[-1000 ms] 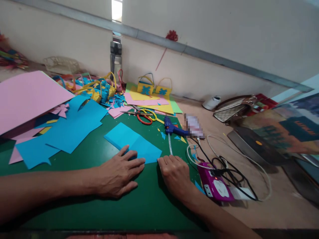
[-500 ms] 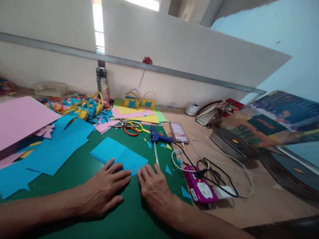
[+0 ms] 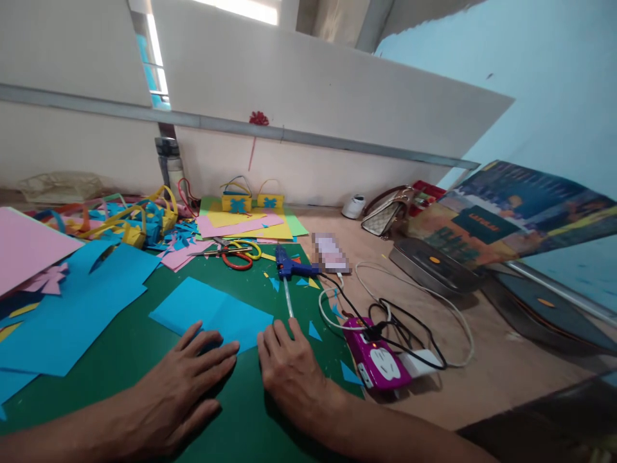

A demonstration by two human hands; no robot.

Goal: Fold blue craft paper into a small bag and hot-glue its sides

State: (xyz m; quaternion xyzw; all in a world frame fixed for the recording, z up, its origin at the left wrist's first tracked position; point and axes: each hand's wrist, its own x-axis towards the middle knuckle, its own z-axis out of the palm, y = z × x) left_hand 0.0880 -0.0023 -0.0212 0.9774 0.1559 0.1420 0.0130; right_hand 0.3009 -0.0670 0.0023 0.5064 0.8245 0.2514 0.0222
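Observation:
A blue paper sheet (image 3: 205, 308) lies on the green mat (image 3: 250, 411), faintly creased. My left hand (image 3: 186, 379) rests at its near edge, palm down, fingers spread and fingertips on the paper. At the sheet's right corner is my right hand (image 3: 294, 370), palm down with fingers stretched forward side by side, touching the edge; its thumb is hidden. Just beyond the right fingers sits a blue glue gun (image 3: 289, 265) with a clear glue stick (image 3: 288, 296) pointing toward me. Scissors with red and yellow handles (image 3: 238, 256) lie behind the sheet.
Blue sheets (image 3: 81, 315) and pink card (image 3: 33, 247) lie to the left. Small yellow paper bags (image 3: 236, 204) stand at the back. On the right are a purple power strip (image 3: 378, 360), tangled cables (image 3: 409, 334), a blurred phone (image 3: 330, 253) and dark cases (image 3: 434, 267).
The view has turned slightly right, so things appear further left. Both hands keep nearly the same place at the blue sheet's near edge.

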